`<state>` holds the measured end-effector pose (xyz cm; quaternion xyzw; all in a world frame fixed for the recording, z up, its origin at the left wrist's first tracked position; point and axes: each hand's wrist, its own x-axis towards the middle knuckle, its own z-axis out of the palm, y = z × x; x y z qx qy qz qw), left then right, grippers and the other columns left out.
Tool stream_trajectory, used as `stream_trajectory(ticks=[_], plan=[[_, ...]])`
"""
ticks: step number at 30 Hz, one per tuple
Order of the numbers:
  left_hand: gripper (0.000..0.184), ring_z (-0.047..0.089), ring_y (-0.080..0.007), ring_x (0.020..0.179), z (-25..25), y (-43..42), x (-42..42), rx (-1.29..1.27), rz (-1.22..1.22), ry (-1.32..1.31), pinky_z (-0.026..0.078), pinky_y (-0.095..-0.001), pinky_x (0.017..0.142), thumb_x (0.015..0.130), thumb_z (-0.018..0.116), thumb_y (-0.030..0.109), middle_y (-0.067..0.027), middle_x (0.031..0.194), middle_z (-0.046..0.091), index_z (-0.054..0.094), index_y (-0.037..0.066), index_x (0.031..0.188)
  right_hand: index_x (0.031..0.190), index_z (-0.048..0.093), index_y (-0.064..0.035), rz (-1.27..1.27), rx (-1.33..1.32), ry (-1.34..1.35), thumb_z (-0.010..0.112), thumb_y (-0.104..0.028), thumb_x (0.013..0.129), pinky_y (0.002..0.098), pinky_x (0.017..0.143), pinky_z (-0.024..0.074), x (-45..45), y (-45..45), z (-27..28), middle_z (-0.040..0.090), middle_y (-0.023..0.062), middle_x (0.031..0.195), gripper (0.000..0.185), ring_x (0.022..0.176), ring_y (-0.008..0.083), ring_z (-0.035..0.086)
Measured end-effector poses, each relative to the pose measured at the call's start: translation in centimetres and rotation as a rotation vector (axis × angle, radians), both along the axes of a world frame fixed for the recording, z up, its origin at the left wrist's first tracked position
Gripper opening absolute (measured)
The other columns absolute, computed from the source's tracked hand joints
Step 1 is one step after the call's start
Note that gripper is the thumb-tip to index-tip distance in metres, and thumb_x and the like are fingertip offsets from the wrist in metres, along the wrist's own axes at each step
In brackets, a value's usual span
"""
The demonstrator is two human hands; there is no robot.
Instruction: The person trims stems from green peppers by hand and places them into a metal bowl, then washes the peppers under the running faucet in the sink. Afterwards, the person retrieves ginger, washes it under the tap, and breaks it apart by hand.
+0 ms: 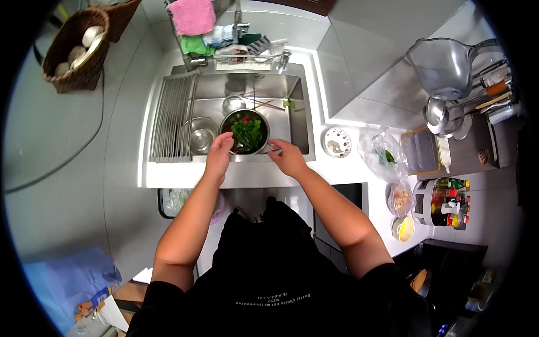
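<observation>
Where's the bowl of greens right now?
Head view: bowl is at the near edge of the sink, between left hand and right hand, right of drying rack.

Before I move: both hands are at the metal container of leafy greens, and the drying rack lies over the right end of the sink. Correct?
Not the rack: the head view shows the drying rack over the left end of the sink. The left hand and right hand are at the metal container of leafy greens.
</observation>
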<state>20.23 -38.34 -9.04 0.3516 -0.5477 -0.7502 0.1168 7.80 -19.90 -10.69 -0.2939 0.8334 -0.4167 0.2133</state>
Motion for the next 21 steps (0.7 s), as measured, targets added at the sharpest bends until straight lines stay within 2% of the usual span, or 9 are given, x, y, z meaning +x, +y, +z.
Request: stream_trajectory(ticks=[1,5,7,10,11,14,17,20,21], plan=[[0.031,0.049,-0.0052,0.08,-0.1,0.4,-1.2,0.018,0.016,0.039,0.037,-0.019,0.067,0.093,0.056,0.02,0.0029,0.098,0.059,0.057,0.007,0.12,0.118,0.059,-0.0073,-0.008,0.042,-0.019,0.068,-0.019,0.081,0.035,0.072,0.0511,-0.7,0.5,0.1,0.064,0.0155,0.104,0.04,0.079,0.0265,0.065],[0.03,0.049,-0.0054,0.082,-1.6,-0.2,-3.3,-0.021,-0.022,-0.031,0.037,-0.0197,0.069,0.093,0.055,0.022,0.0037,0.1,0.059,0.057,0.008,0.12,0.12,0.057,-0.0051,-0.025,0.07,-0.057,0.068,-0.021,0.081,0.0359,0.077,0.0505,-3.2,0.7,-2.3,0.063,0.0175,0.109,0.044,0.087,0.0274,0.064],[0.03,0.05,-0.0057,0.085,-2.4,-1.1,-3.5,-0.022,0.016,-0.083,0.038,-0.0207,0.072,0.094,0.054,0.022,0.0046,0.1,0.059,0.057,0.009,0.12,0.122,0.055,-0.0029,-0.006,0.062,-0.06,0.068,-0.023,0.081,0.0375,0.082,0.0496,-5.1,-0.3,-5.4,0.062,0.0191,0.111,0.048,0.093,0.0295,0.063],[0.029,0.052,-0.0106,0.102,-2.8,-2.3,-2.6,0.025,0.104,-0.145,0.04,-0.0292,0.086,0.094,0.054,0.026,0.0041,0.109,0.058,0.057,0.015,0.12,0.124,0.051,0.0013,-0.033,0.158,-0.001,0.068,-0.026,0.081,0.0403,0.088,0.0474,-8.2,-3.0,-12.0,0.06,0.0213,0.114,0.054,0.101,0.0348,0.059],[0.028,0.053,-0.0114,0.102,-2.6,-2.3,-2.3,0.048,0.162,-0.181,0.041,-0.0296,0.085,0.094,0.054,0.026,0.0035,0.111,0.058,0.057,0.015,0.12,0.126,0.047,0.005,-0.02,0.158,0.001,0.068,-0.027,0.081,0.0423,0.093,0.0443,-9.1,-3.8,-14.3,0.062,0.0222,0.11,0.059,0.104,0.0402,0.057],[0.028,0.055,-0.0137,0.101,-1.7,-2.3,-1.3,0.051,0.25,-0.239,0.043,-0.0302,0.085,0.094,0.054,0.026,0.0,0.113,0.059,0.056,0.014,0.119,0.12,0.05,0.0083,-0.115,0.346,-0.272,0.067,-0.025,0.082,0.0417,0.078,0.0522,-11.6,-6.5,-21.2,0.065,0.0228,0.096,0.054,0.086,0.0376,0.065],[0.028,0.056,-0.0142,0.101,0.0,-2.2,-1.4,0.05,0.309,-0.278,0.043,-0.0303,0.086,0.095,0.052,0.024,-0.0017,0.114,0.059,0.055,0.012,0.12,0.102,0.057,0.0122,-0.158,0.322,-0.862,0.064,-0.023,0.084,0.0388,0.053,0.053,-12.8,-7.9,-21.1,0.065,0.0214,0.073,0.04,0.06,0.0305,0.066],[0.029,0.057,-0.0134,0.099,1.2,-2.8,-2.0,0.031,0.31,-0.259,0.043,-0.0291,0.084,0.097,0.05,0.025,-0.003,0.114,0.06,0.054,0.01,0.121,0.08,0.06,0.0124,-0.062,0.318,-0.682,0.059,-0.02,0.086,0.0358,0.038,0.0462,-13.7,-8.9,-21.5,0.06,0.0181,0.058,0.033,0.043,0.0246,0.061],[0.03,0.057,-0.013,0.098,1.5,-3.0,-2.4,0.022,0.3,-0.245,0.043,-0.0286,0.084,0.097,0.049,0.026,-0.0034,0.114,0.06,0.054,0.009,0.121,0.068,0.059,0.0109,-0.11,0.31,-0.661,0.057,-0.019,0.085,0.0375,0.039,0.0468,-14.0,-9.4,-20.6,0.057,0.0167,0.051,0.035,0.042,0.0255,0.059]])
